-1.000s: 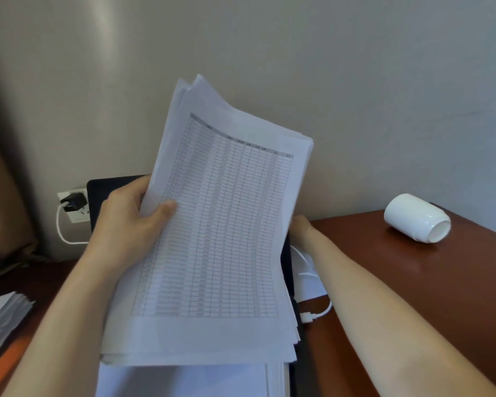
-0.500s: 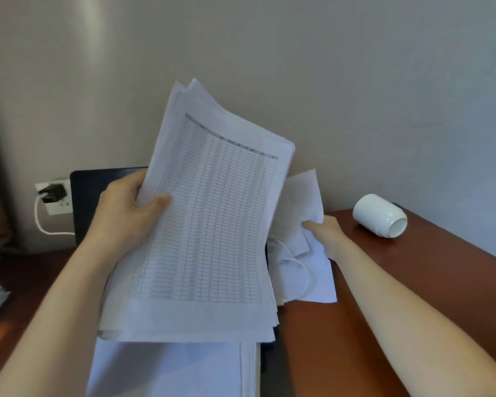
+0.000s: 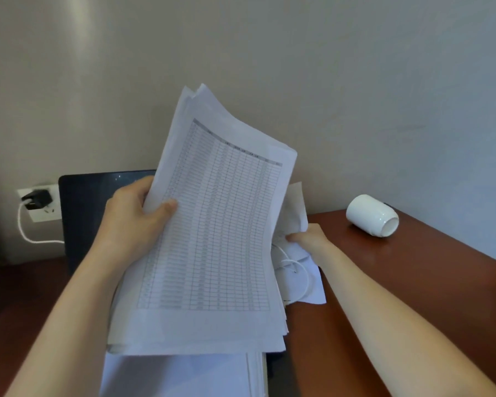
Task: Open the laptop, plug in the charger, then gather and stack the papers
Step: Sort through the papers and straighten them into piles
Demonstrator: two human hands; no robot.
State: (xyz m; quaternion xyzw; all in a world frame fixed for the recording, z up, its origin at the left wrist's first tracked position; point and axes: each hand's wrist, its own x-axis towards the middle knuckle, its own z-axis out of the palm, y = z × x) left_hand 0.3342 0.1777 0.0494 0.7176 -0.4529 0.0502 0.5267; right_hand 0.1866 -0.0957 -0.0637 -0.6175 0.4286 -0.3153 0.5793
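1. Left hand, centre left of the frame: it grips a sheaf of papers by the left edge. The thumb lies on the front sheet and the fingers are curled behind.
2. The sheaf is raised and tilted, its top corner toward the upper middle. The front sheet carries a printed table of fine rows, and the edges are uneven and fanned at the top and lower right.
3. Right hand, centre right: it pinches loose sheets just beside the sheaf's right edge. The hands are apart, with the sheaf between them.
4. A white cable loops across the lower part of the loose sheets, just above the desk.
5. Flat stack, bottom centre: more white paper lies under the sheaf's lower edge.
6. Laptop, middle left: the lid is up and the screen dark, partly hidden by the left hand and the sheaf.
7. Charger, far left: a black plug sits in the wall outlet, and its white lead curves down toward the laptop.
8. White cup, right of frame: it lies on its side on the reddish-brown desk, with the mouth facing lower right, well apart from the papers.
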